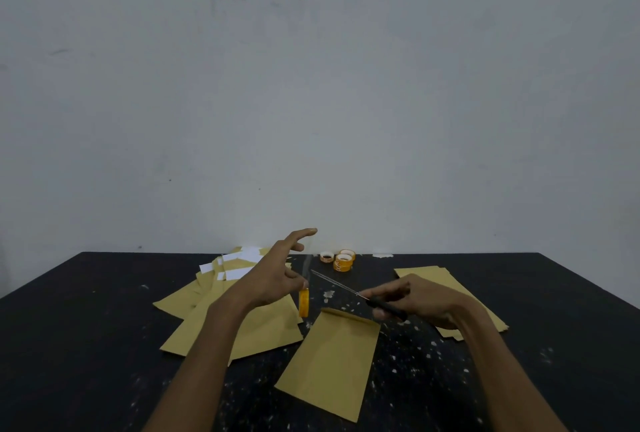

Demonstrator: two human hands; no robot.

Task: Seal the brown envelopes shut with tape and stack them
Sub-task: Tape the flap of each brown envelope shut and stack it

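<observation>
The left hand point(277, 272) is raised, fingers spread, with an orange tape roll point(303, 303) held at its lower fingertips. Black-handled scissors point(349, 291) are gripped in the right hand point(415, 300), blades parted beside the stretched strip point(306, 268). One brown envelope point(329, 362) lies on the counter point(104, 293) just below, between a loose pile point(194, 303) and a stack point(426, 274).

Both bare forearms reach forward from the bottom edge. The left hand point(277, 275) is raised, its index finger stretched up and its lower fingers pinching the tape point(304, 303). The right hand point(420, 298) is lower, its fingers curled around the scissors point(389, 307), with the blades pointing toward the left hand.
</observation>
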